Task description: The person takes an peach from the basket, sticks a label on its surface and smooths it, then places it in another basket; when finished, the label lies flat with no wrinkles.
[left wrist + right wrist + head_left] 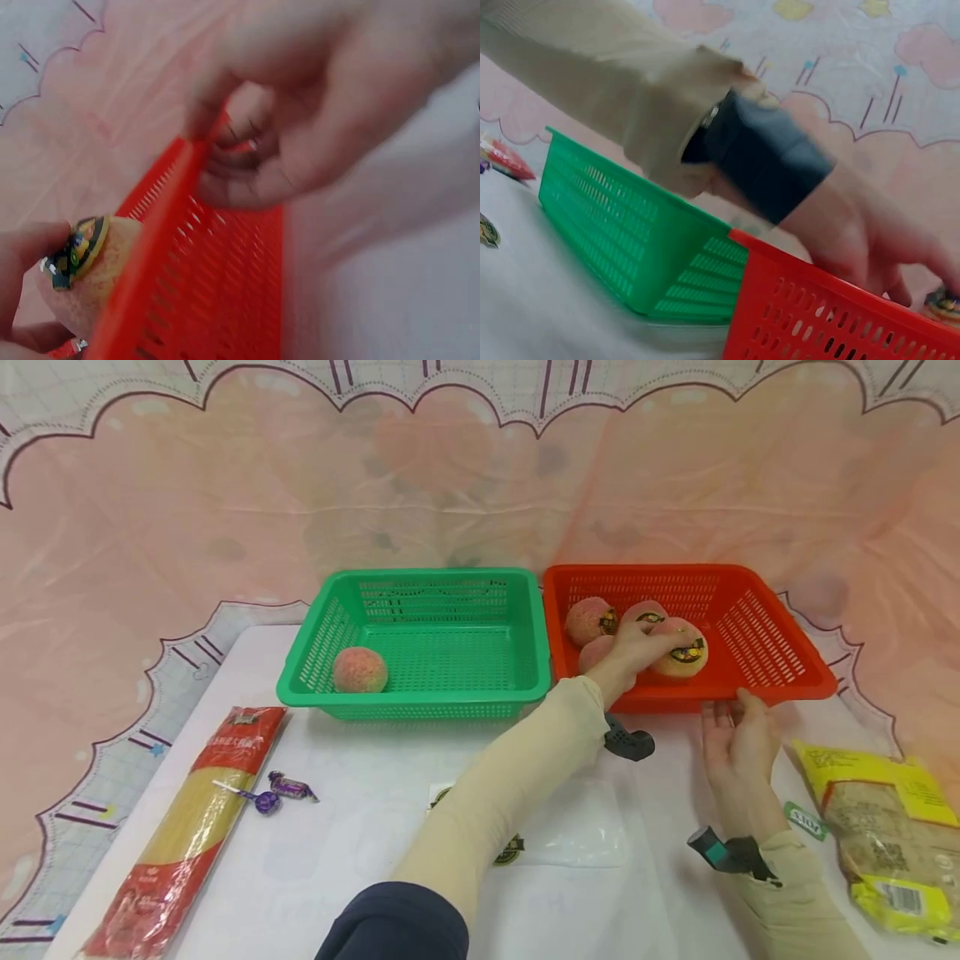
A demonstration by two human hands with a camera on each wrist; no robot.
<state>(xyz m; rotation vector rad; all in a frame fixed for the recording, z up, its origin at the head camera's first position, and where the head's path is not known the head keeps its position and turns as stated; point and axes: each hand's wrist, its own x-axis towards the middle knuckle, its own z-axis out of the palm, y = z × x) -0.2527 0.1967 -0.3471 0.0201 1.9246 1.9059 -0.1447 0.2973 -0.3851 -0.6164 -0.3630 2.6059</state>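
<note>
My left hand (637, 652) reaches into the red basket (787, 660) and holds a pink-and-yellow peach (686, 662) with a black-and-gold sticker. Its fingertips and the same peach (112, 259) show in the left wrist view. At the basket's front rim, my right hand (742, 760) grips the edge, palm turned up; the left wrist view shows this hand (300, 127) with curled fingers around the rim. Several more peaches (590, 620) lie in the basket's left part, partly hidden by my left hand. The right wrist view shows my left hand (847, 232) over the red rim.
Left of the red basket stands a green basket (412, 700) with one peach (360, 670) inside. A noodle pack (195, 827), a wrapped candy (292, 787) and a purple lollipop (266, 802) lie at left. A clear bag (577, 835) lies under my left arm. At right are a yellow-and-brown package (885, 835) and a green tag (805, 821).
</note>
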